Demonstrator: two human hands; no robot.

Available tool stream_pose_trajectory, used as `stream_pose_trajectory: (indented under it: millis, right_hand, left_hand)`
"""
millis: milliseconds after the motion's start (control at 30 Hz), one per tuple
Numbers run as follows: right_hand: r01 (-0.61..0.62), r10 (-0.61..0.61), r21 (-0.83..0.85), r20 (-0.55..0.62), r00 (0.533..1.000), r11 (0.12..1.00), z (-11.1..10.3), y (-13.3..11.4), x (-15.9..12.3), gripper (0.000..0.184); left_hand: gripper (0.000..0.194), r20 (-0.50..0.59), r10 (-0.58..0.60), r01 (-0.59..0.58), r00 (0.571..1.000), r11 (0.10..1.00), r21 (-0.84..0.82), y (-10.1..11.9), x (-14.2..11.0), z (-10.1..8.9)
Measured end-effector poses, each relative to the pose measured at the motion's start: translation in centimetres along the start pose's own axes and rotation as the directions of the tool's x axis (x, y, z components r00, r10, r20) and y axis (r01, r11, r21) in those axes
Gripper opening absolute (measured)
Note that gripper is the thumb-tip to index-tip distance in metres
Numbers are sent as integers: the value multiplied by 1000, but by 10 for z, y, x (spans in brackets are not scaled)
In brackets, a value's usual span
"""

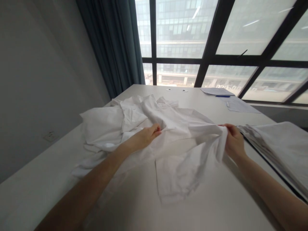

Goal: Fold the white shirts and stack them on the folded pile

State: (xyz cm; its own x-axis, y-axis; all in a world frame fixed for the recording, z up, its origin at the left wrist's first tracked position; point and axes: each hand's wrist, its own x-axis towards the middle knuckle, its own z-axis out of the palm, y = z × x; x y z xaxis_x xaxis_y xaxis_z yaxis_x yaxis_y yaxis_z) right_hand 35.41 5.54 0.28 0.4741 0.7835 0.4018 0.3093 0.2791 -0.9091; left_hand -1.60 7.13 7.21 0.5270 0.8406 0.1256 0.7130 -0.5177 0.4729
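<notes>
A white shirt (173, 123) lies spread and crumpled over the table, its fabric lifted between my two hands. My left hand (150, 133) pinches the cloth near the middle of the garment. On the right, my right hand (233, 139) grips another edge of it, fingers closed and the cloth raised off the tabletop. A sleeve-like part (178, 179) with a hemmed end hangs down between the hands toward the table's near side. More rumpled white cloth (103, 125) sits to the left; whether it belongs to the same shirt I cannot tell.
A stack of folded white cloth (284, 138) lies at the right, beside a dark gap along the table (187, 215). Papers (243, 104) and a blue pen (223, 96) rest at the far right. Behind are a dark curtain (117, 45) and windows; a wall (36, 80) borders the left.
</notes>
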Motion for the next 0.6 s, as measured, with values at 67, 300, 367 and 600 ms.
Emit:
stream_pose_trajectory:
  millis: [67, 300, 367, 600]
  right_hand:
    - [-153, 162, 90, -108, 981, 984, -10, 2, 9, 20]
    - [-260, 289, 172, -179, 940, 950, -19, 2, 17, 18]
    - [-200, 223, 125, -211, 952, 972, -18, 5, 19, 18]
    - [244, -287, -300, -108, 952, 922, -10, -24, 6, 22]
  left_hand:
    - [24, -39, -11, 16, 999, 990, 139, -8, 1, -3]
    - [55, -343, -190, 382, 920, 638, 669, -62, 1, -14]
    - [54, -355, -274, 447, 894, 594, 668, -73, 0, -17]
    - [32, -339, -331, 474, 880, 643, 602, -80, 0, -29]
